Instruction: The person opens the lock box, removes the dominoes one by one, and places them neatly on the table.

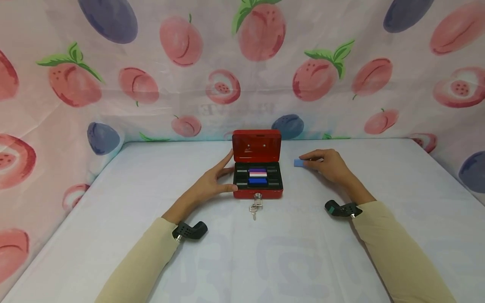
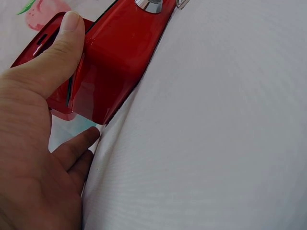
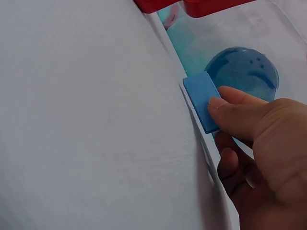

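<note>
A red cash box with its lid raised stands on the white tabletop. In its black tray lie several small blocks: a purple one, a pink and white piece and a dark blue one. My left hand rests at the box's left side, fingers extended. Its thumb lies on the box's rim, and one finger reaches up beside the lid. To the right of the box, my right hand pinches a light blue block between thumb and fingers, at the table surface.
Keys hang from the lock on the box's front. Behind the table rises a fruit-printed cloth. Black wrist devices sit at both sleeves.
</note>
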A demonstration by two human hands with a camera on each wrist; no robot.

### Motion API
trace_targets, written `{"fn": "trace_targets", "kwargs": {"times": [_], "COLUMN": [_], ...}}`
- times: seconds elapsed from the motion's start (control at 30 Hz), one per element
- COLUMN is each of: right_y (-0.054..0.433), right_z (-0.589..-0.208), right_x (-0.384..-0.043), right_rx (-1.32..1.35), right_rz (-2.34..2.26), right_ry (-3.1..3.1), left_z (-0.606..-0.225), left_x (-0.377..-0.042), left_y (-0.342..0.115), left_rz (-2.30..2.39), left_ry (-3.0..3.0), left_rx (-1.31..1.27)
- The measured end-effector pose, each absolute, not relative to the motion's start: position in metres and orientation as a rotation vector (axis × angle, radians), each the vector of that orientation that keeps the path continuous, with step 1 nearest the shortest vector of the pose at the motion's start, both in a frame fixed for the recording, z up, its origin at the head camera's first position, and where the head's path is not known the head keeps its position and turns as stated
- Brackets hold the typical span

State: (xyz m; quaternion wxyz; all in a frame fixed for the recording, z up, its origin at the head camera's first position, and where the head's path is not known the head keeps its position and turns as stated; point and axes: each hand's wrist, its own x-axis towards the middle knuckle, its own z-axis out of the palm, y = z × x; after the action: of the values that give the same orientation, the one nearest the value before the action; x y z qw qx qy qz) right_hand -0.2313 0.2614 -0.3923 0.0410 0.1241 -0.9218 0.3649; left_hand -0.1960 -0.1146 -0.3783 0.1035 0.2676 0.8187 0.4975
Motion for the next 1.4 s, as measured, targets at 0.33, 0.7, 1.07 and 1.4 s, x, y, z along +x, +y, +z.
{"fn": "trace_targets", "kwargs": {"times": [0.33, 0.7, 1.07, 1.4], "right_y": [0.259, 0.264, 0.262, 0.263], "right_z": [-0.395, -0.392, -0.389, -0.392], "right_x": [-0.231, -0.228, -0.229, -0.229], "right_rx": [0.335, 0.318, 0.328, 0.36], "right_rz": [1.109, 1.138, 1.162, 1.145], "right_ry": [-2.833, -2.883, -2.909, -2.9], "left_z": [-0.364, -0.365, -0.365, -0.365], "left_x": [-0.184, -0.185, -0.186, -0.186], "left_y": [-0.114, -0.113, -0.113, -0.113], "left_rz": [1.481, 1.471, 1.465, 1.46], "left_ry": [2.386, 2.405, 2.414, 2.418], "left_rx": [0.785, 0.788, 0.787, 0.793]}}
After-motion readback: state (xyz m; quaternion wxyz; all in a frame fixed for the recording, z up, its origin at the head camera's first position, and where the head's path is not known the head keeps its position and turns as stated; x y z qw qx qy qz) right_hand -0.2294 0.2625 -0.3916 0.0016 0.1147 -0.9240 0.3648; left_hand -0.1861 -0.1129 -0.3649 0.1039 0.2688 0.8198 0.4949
